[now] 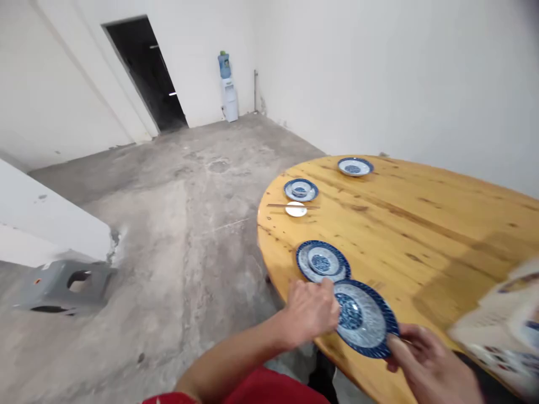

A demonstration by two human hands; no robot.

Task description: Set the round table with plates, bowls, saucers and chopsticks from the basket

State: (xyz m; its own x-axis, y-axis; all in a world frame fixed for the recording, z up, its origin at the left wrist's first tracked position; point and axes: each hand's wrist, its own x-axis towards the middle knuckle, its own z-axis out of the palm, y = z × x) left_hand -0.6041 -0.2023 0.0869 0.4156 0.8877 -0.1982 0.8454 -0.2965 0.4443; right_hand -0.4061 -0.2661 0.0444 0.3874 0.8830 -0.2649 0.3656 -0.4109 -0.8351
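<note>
A blue-and-white plate (370, 322) is tilted a little above the near edge of the table. My right hand (433, 365) pinches its right rim, thumb on top and fingers below. In front of its left rim, my left hand (311, 308) is closed with the fingers curled in. What those fingers hold, if anything, is hidden. Just beyond the left hand, a small bowl (323, 261) rests on another blue-rimmed plate (304, 273), partly covered by the hand.
Farther along the wooden table (404, 224) are a plate with a bowl (300, 191), a white dish (296, 212) with chopsticks (275, 205) across it, and another plate (356, 166). A white patterned object (501, 331) stands at right. A grey stool (63, 286) is on the floor.
</note>
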